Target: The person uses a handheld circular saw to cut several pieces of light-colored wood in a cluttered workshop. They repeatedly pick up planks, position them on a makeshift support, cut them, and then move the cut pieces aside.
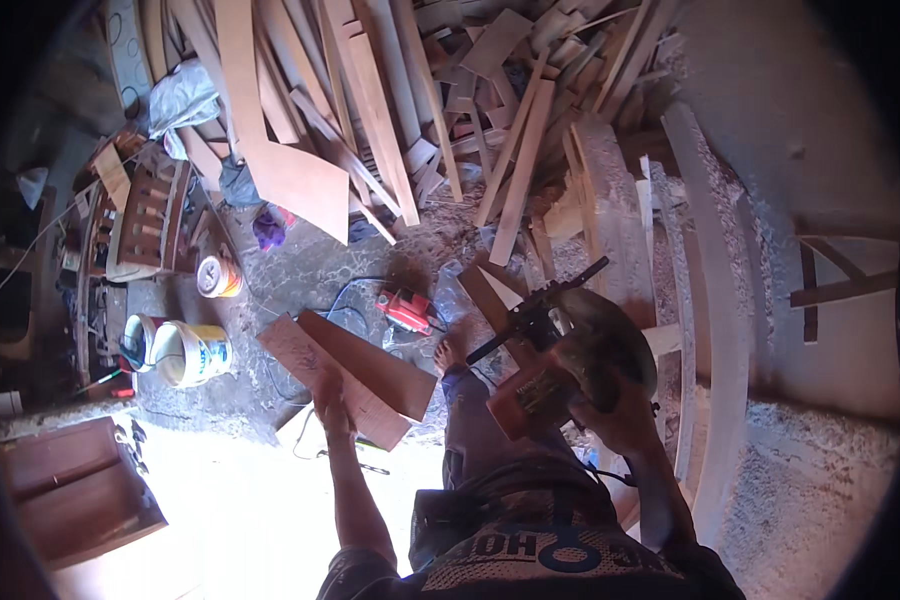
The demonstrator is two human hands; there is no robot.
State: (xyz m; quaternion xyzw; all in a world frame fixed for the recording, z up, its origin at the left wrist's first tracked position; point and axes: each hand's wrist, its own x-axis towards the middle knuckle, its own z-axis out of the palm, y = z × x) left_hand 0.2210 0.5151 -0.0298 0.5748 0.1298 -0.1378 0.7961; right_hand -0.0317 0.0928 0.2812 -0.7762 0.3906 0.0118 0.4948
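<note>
My left hand point(332, 402) is closed round the edge of a pale, flat wooden board point(295, 350), held out in front of me at a slant. A browner board point(370, 365) lies against it, partly overlapped; whether my fingers grip that one too is hidden. In my right hand point(618, 412) is a circular saw point(532, 395) with a red body, a dark round guard and a black base. My fingers wrap its handle at the right of my body. The saw is apart from both boards, and its blade cannot be made out.
A red power tool point(405, 310) with a cord sits on the floor ahead, near my bare foot point(448, 352). Buckets point(192, 355) stand at the left. Long planks point(370, 120) and offcuts are heaped at the back. Sawdust-covered timbers point(715, 300) run along the right.
</note>
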